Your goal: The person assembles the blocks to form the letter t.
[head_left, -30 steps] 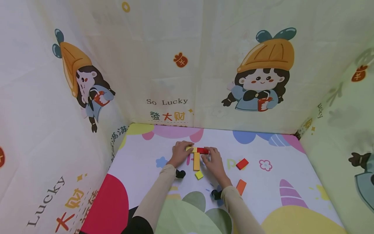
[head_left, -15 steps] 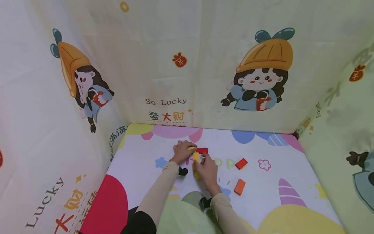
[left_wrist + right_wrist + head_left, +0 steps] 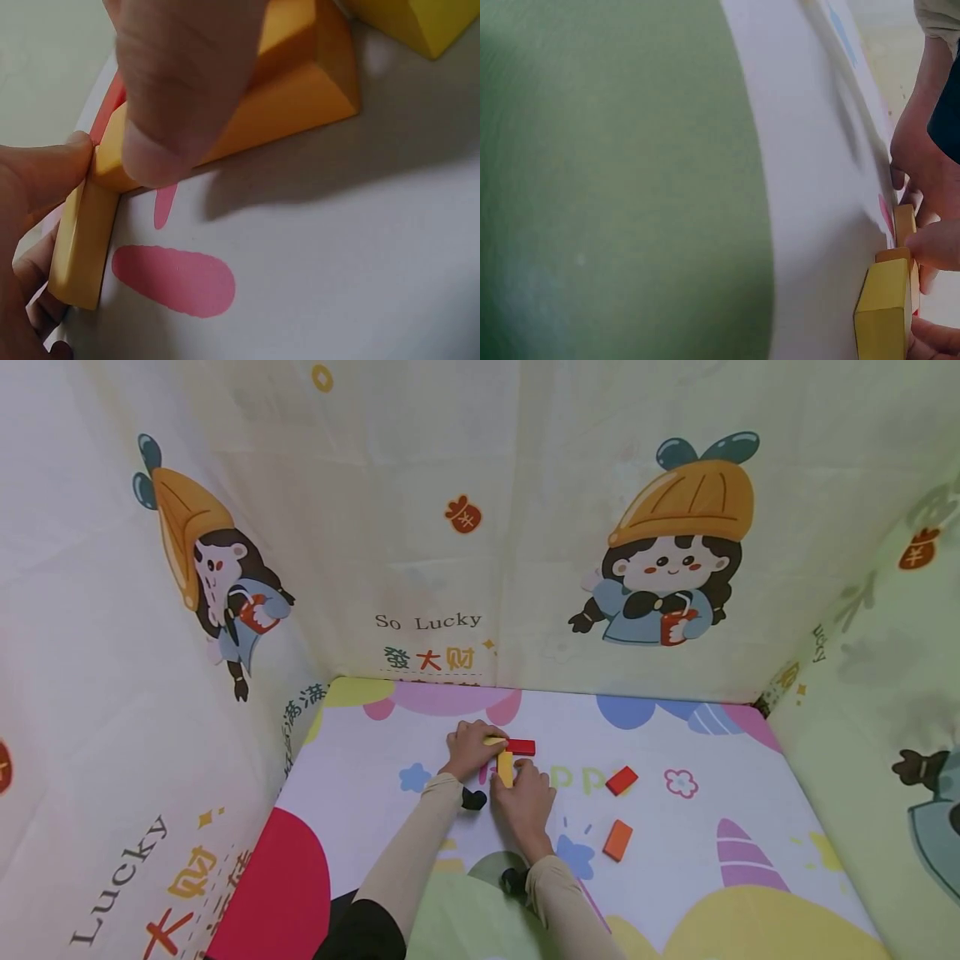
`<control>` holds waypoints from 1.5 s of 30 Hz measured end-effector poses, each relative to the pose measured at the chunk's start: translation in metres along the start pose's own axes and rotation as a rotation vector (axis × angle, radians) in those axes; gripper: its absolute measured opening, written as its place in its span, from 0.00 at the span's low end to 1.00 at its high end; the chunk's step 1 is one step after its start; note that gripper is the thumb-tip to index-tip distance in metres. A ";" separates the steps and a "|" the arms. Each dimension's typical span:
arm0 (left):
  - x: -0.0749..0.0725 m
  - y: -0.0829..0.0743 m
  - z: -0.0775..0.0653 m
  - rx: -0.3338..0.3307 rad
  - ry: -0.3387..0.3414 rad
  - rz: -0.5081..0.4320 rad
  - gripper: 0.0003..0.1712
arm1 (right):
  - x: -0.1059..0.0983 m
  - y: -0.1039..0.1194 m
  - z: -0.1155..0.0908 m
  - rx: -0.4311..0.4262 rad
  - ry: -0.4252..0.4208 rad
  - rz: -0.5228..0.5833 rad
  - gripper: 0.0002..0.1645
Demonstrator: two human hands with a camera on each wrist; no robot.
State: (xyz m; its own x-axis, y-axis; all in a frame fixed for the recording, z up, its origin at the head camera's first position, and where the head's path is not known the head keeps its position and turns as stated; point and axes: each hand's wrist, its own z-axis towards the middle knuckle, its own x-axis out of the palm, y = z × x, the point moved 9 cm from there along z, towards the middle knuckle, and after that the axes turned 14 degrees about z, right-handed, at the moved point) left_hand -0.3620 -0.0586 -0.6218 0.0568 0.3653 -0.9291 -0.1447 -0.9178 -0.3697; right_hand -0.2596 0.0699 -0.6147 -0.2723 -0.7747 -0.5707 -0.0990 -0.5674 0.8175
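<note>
My left hand (image 3: 468, 749) pinches a short pale-orange block (image 3: 84, 244) between thumb and fingers. A red block (image 3: 521, 747) lies end to end with it, making a row. From this row a longer yellow-orange block (image 3: 505, 768) runs toward me. The right hand (image 3: 527, 797) holds this block between thumb and fingers; its thumb (image 3: 184, 90) covers part of the side in the left wrist view. A small yellow block (image 3: 883, 309) sits at the near end of the long block, hidden behind the right hand in the head view.
To the right lie a loose red block (image 3: 622, 781) and an orange block (image 3: 617, 841). The printed mat (image 3: 720, 777) is bounded by a cloth wall (image 3: 540, 568) at the back and by cloth at both sides.
My right hand has left the red block's right end and come toward me and left, to the long block. The small yellow block is now covered. My left hand has barely shifted.
</note>
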 end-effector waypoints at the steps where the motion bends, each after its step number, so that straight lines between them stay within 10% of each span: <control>1: 0.000 -0.001 0.000 -0.001 0.003 -0.001 0.13 | 0.000 0.000 0.000 -0.001 0.000 -0.004 0.28; 45: 0.006 0.003 0.004 -0.033 0.040 -0.004 0.12 | 0.000 0.001 0.001 -0.002 0.019 -0.024 0.25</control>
State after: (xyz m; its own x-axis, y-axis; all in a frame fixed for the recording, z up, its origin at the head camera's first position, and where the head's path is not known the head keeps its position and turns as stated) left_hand -0.3661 -0.0581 -0.6284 0.0973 0.3635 -0.9265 -0.1121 -0.9210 -0.3731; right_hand -0.2602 0.0698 -0.6134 -0.2515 -0.7660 -0.5916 -0.1036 -0.5864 0.8034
